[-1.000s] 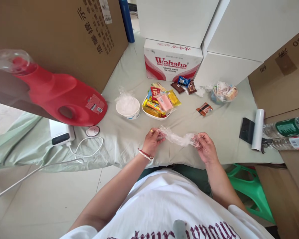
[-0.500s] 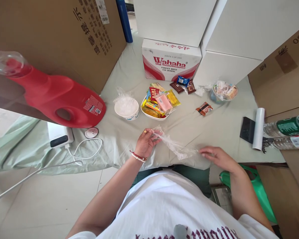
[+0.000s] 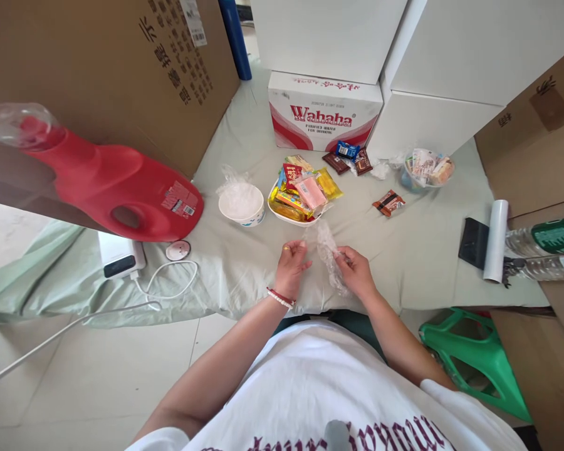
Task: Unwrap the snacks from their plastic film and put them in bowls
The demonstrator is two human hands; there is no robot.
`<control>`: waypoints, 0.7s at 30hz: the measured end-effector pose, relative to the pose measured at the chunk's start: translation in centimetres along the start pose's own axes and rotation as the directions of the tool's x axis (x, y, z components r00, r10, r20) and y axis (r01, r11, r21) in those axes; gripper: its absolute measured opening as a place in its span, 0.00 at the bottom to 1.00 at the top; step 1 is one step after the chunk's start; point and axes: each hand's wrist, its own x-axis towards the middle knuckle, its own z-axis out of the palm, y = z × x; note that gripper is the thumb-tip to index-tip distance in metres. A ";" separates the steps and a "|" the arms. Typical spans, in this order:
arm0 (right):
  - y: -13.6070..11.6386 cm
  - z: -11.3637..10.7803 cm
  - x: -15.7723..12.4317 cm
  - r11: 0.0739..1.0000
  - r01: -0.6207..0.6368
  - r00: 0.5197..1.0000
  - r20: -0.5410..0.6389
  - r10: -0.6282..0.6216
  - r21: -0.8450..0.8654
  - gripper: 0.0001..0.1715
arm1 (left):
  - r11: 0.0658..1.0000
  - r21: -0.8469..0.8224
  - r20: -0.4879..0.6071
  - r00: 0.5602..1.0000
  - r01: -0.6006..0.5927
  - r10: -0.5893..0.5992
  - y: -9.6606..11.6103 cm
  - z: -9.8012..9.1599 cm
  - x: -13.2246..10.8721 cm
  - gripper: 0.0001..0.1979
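Note:
A crumpled piece of clear plastic film (image 3: 326, 254) stands upright between my hands near the front edge of the cloth-covered table (image 3: 244, 263). My right hand (image 3: 356, 273) pinches the film with thumb and fingers. My left hand (image 3: 292, 268), with a bead bracelet and a ring, sits just left of the film with fingers loosely curled; they appear apart from the film. Just beyond lies a white dish (image 3: 295, 217) piled with wrapped snacks (image 3: 305, 188), and a white bowl (image 3: 241, 203) covered with film stands to its left.
A red jug (image 3: 117, 188) lies on its side at left, with a power bank (image 3: 120, 260) and cable beside it. A Wahaha box (image 3: 324, 113), loose snack packets (image 3: 389, 203), another snack bowl (image 3: 427, 169), a film roll (image 3: 494, 241) and water bottles (image 3: 545, 250) stand behind and right.
The film was stretched wide between both hands. My right hand swung out to the right, then came back in; the film is now bunched upright in it and my left hand has let go.

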 end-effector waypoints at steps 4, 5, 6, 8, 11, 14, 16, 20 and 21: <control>-0.8 0.1 -0.9 0.882 -0.185 0.983 0.100 0.156 0.434 0.24 | 0.980 0.063 0.181 0.964 0.188 -0.196 -1.3 0.8 -0.3 0.28; -1.1 0.1 -1.1 0.857 -0.199 0.980 0.119 0.161 0.475 0.25 | 0.972 0.053 0.265 0.936 0.227 -0.233 -1.4 1.0 -0.4 0.26; -1.2 0.1 -1.3 0.843 -0.205 0.978 0.127 0.164 0.497 0.25 | 0.965 0.030 0.332 0.908 0.260 -0.255 -1.4 1.1 -0.4 0.25; -1.3 0.1 -1.5 0.836 -0.211 0.977 0.100 0.186 0.507 0.24 | 0.950 -0.044 0.386 0.882 0.310 -0.270 -1.0 1.1 -0.2 0.22; -0.7 -0.2 -1.6 0.831 -0.240 0.965 0.030 0.260 0.502 0.25 | 0.931 -0.148 0.370 0.891 0.334 -0.261 -0.1 0.7 0.1 0.22; -0.1 -0.8 -1.4 0.830 -0.257 0.953 -0.015 0.304 0.494 0.27 | 0.924 -0.168 0.383 0.886 0.345 -0.261 0.5 -0.2 0.5 0.25; 0.2 -1.4 -1.1 0.834 -0.262 0.947 -0.036 0.319 0.486 0.28 | 0.933 -0.122 0.366 0.889 0.339 -0.275 0.6 -0.8 0.9 0.28; 0.8 -2.5 -0.5 0.852 -0.258 0.936 -0.099 0.337 0.457 0.28 | 0.967 0.060 0.242 0.936 0.248 -0.255 0.3 -2.1 1.9 0.32; 0.9 -2.8 -0.3 0.855 -0.265 0.932 -0.110 0.346 0.446 0.28 | 0.970 0.102 0.222 0.945 0.222 -0.240 0.2 -2.4 2.1 0.32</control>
